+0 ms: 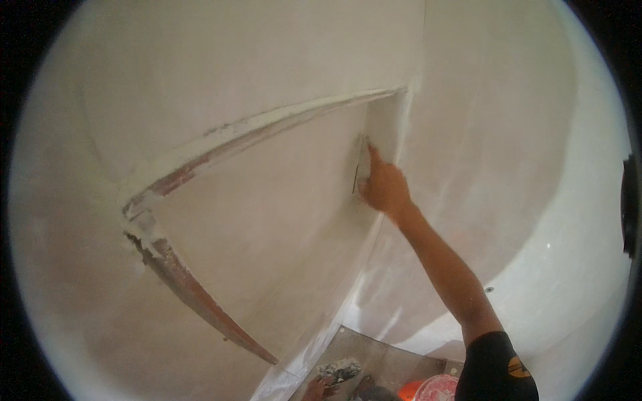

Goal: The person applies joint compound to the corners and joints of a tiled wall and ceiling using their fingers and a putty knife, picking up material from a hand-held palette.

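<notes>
Reaching into a recess in the plastered wall (281,187), my right hand (386,187) is closed around a thin flat blade (355,179), seen nearly edge-on. Its index finger stretches up along the blade, close to the recess's right-hand inner side (382,123). The blade's handle is hidden by the hand. Low in the view, my left hand (319,387) is partly cut off by the lower edge. Its fingers are closed on a flat tool (340,369) smeared with grey-white plaster.
Rough reddish-brown edges (180,175) frame the recess above and at lower left (200,301). A second wall (481,167) meets it at right. Below, a plaster-stained bucket (438,387) and an orange object (409,389) stand on the grey floor (394,357).
</notes>
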A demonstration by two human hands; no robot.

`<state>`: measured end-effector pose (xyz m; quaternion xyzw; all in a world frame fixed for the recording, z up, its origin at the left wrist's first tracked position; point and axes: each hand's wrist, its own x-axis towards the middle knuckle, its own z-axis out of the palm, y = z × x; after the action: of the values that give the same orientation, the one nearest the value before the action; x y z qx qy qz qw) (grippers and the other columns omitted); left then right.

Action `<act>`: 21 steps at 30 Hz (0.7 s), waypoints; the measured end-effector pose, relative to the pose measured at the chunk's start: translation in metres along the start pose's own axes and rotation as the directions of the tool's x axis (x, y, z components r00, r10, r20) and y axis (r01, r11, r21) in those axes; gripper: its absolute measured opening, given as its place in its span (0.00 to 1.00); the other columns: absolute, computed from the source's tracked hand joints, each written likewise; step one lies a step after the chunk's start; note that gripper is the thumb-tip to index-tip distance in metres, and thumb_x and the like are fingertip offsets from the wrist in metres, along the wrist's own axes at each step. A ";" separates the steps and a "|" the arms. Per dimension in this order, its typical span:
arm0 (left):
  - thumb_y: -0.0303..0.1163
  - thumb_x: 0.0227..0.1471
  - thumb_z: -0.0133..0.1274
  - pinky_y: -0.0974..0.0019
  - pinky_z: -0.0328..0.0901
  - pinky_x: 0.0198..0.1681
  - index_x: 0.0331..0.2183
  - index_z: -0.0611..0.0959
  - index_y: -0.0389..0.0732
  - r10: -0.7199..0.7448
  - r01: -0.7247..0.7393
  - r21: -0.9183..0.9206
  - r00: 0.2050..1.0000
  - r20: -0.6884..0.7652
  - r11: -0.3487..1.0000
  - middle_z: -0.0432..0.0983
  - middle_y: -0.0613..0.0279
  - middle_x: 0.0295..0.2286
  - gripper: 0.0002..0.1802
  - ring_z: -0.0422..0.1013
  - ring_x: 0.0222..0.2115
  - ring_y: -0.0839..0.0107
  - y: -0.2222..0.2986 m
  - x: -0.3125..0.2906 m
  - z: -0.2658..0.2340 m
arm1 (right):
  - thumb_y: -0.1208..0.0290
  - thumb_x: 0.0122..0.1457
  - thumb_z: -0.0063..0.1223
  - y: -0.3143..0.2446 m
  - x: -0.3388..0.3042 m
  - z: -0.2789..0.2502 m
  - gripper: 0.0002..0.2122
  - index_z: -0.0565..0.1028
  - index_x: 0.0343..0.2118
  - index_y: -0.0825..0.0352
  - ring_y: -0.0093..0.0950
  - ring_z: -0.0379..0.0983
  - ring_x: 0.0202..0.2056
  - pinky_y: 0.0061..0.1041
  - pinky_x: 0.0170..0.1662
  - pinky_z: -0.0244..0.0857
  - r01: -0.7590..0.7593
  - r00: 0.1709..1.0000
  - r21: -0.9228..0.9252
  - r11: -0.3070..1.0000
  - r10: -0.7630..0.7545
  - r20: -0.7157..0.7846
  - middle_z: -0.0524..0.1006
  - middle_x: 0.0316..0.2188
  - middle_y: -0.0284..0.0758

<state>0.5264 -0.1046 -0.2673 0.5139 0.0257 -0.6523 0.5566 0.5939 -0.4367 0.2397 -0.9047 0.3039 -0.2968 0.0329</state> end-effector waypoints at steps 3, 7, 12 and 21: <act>0.41 0.55 0.47 0.63 0.70 0.16 0.53 0.62 0.41 0.038 -0.030 -0.088 0.996 0.084 0.996 0.72 0.50 0.43 0.27 0.76 0.26 0.60 -0.023 0.015 -0.020 | 0.73 0.47 0.50 -0.013 0.033 -0.032 0.36 0.49 0.61 0.63 0.50 0.72 0.33 0.43 0.39 0.67 0.041 0.980 0.014 0.999 -0.037 -0.197 0.75 0.28 0.52; 0.38 0.55 0.45 0.61 0.71 0.20 0.53 0.62 0.37 0.024 -0.022 -0.035 0.999 0.041 0.999 0.73 0.50 0.40 0.26 0.76 0.31 0.61 -0.004 -0.005 0.007 | 0.74 0.47 0.50 0.002 0.037 -0.025 0.37 0.48 0.62 0.60 0.50 0.72 0.34 0.43 0.40 0.67 0.057 0.983 0.016 0.998 -0.053 -0.173 0.75 0.29 0.53; 0.37 0.55 0.45 0.59 0.72 0.22 0.53 0.61 0.35 0.072 -0.069 -0.062 0.997 0.039 0.996 0.73 0.50 0.39 0.27 0.75 0.33 0.60 -0.032 0.006 -0.010 | 0.75 0.46 0.50 0.003 -0.016 0.021 0.39 0.46 0.62 0.56 0.50 0.73 0.34 0.42 0.39 0.68 -0.045 0.996 -0.043 0.998 0.048 0.072 0.75 0.30 0.53; 0.36 0.55 0.46 0.56 0.72 0.24 0.53 0.61 0.34 0.114 -0.113 -0.074 0.993 0.005 0.991 0.73 0.51 0.39 0.27 0.74 0.35 0.59 -0.034 0.004 -0.002 | 0.74 0.46 0.52 -0.023 0.039 -0.045 0.37 0.50 0.61 0.60 0.47 0.73 0.34 0.42 0.36 0.69 -0.051 0.985 -0.020 0.999 0.046 -0.169 0.75 0.30 0.50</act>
<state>0.5023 -0.0930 -0.2890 0.4908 0.0178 -0.6205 0.6114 0.6057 -0.4343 0.3026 -0.8690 0.3311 -0.3676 0.0033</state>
